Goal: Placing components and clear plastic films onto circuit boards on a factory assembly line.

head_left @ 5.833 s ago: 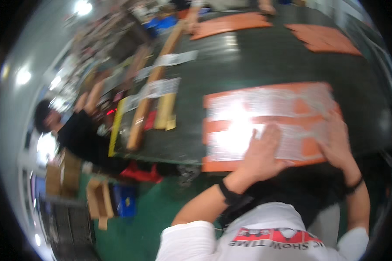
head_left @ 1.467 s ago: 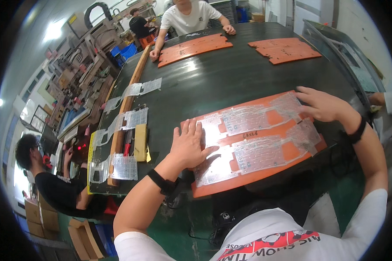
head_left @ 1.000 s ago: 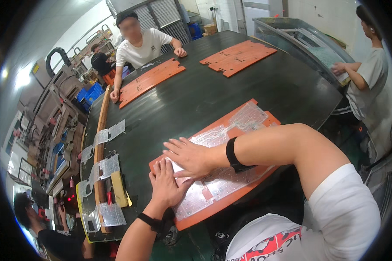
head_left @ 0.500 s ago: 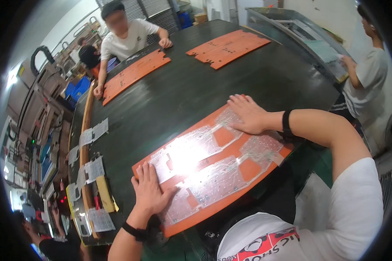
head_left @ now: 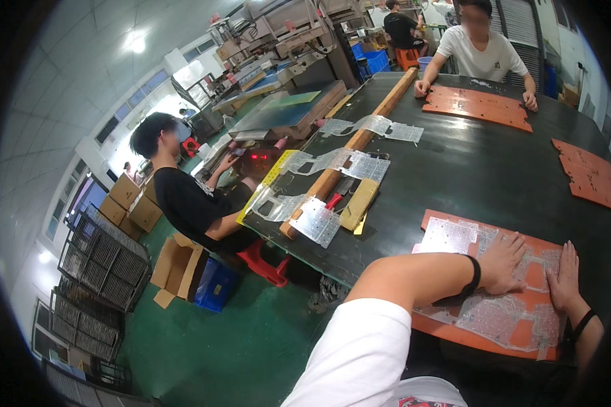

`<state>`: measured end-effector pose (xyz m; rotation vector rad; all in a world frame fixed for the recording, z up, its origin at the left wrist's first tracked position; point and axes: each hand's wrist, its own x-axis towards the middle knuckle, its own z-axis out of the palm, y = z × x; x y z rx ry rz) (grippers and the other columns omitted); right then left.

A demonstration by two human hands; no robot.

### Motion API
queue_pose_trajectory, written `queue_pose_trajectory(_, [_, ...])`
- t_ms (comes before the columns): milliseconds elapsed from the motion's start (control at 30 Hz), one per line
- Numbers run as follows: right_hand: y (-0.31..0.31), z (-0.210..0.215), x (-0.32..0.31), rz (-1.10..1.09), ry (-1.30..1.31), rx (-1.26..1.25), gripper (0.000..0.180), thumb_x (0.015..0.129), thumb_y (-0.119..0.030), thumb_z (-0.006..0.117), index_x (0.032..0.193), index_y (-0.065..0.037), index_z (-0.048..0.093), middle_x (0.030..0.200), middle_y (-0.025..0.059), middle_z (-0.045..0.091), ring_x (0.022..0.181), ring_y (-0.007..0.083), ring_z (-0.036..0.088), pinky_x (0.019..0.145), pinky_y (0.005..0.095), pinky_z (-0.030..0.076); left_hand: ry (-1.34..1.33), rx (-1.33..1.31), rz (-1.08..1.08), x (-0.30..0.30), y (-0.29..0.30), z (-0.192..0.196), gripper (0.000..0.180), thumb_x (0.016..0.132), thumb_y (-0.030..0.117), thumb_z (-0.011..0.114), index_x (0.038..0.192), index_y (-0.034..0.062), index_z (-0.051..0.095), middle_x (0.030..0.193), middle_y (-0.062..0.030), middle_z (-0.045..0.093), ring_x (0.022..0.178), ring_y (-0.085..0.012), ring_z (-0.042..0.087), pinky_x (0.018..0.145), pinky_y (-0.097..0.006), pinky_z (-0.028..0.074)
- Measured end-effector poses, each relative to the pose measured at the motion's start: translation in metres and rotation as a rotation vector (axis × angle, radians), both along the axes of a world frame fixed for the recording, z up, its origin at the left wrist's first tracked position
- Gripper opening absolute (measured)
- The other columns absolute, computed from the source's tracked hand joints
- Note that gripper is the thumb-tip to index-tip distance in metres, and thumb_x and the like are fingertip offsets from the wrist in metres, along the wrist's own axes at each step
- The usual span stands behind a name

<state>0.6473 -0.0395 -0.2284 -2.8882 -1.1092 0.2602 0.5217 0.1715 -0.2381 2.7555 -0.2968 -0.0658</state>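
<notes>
An orange board [head_left: 525, 298] is laid flat at the near right edge of the dark worktop [head_left: 428, 169], and two clear patterned films are carried on it: a far film [head_left: 448, 235] and a near film [head_left: 492, 315]. Both hands are left unclenched, with nothing grasped. The left hand [head_left: 502, 263] is placed palm down with fingers spread, the far film being partly covered by it. The right hand [head_left: 565, 279] is set at the board's right end, its fingers extended; how firmly either is pressed cannot be told. To the left, a wooden bar [head_left: 326, 183] is crossed by three clear sheets [head_left: 319, 220], and a yellow block [head_left: 360, 203] is seen beside a red-handled tool [head_left: 334, 201]. Across the worktop, another board [head_left: 478, 107] is flanked by the hands of a white-shirted co-worker [head_left: 485, 51]; a further board [head_left: 586, 173] is seen at the right.
</notes>
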Motion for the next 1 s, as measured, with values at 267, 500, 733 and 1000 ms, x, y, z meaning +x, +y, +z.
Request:
queue_pose_trajectory(267, [0.012,0.008,0.002,-0.062,0.046,-0.027,0.069,0.087,-0.023,0.044,0.14,0.004,0.009,0.148,0.021,0.007,0.138,0.0328,0.004,0.112,0.0398,0.002,-0.044,0.022,0.079,-0.029,0.049,-0.003,0.084,0.085,0.054,0.041,0.136,-0.0092,0.023,0.144,-0.0251,0.019,0.136,-0.0345,0.014,0.109,-0.049,0.01])
queue_pose_trajectory(500, [-0.008,0.018,-0.006,-0.126,0.025,-0.073,0.069,0.088,-0.024,0.043,0.141,0.003,0.007,0.148,0.0198,0.006,0.138,0.0313,0.004,0.112,0.0396,0.001,-0.137,0.078,0.106,-0.045,0.077,-0.014,0.085,0.084,0.057,0.041,0.136,-0.0085,0.023,0.143,-0.0249,0.021,0.135,-0.0355,0.016,0.108,-0.05,0.012])
queue_pose_trajectory(733, [0.006,0.007,0.0,-0.101,0.049,-0.045,0.069,0.087,-0.026,0.042,0.141,0.001,0.008,0.148,0.0188,0.006,0.138,0.031,0.004,0.112,0.039,0.001,-0.102,0.172,0.246,-0.081,0.111,-0.014,0.085,0.085,0.059,0.038,0.137,-0.0064,0.023,0.144,-0.0233,0.021,0.136,-0.035,0.017,0.108,-0.048,0.013])
queue_pose_trajectory(1000, [-0.023,-0.034,0.047,0.016,0.093,0.288,0.068,0.091,-0.034,0.039,0.141,0.001,0.01,0.148,0.0178,0.011,0.138,0.0296,0.008,0.112,0.0361,0.007,0.012,0.261,0.42,-0.103,0.122,-0.003,0.09,0.084,0.061,0.036,0.137,-0.0085,0.019,0.145,-0.0233,0.017,0.137,-0.0339,0.013,0.108,-0.049,0.014])
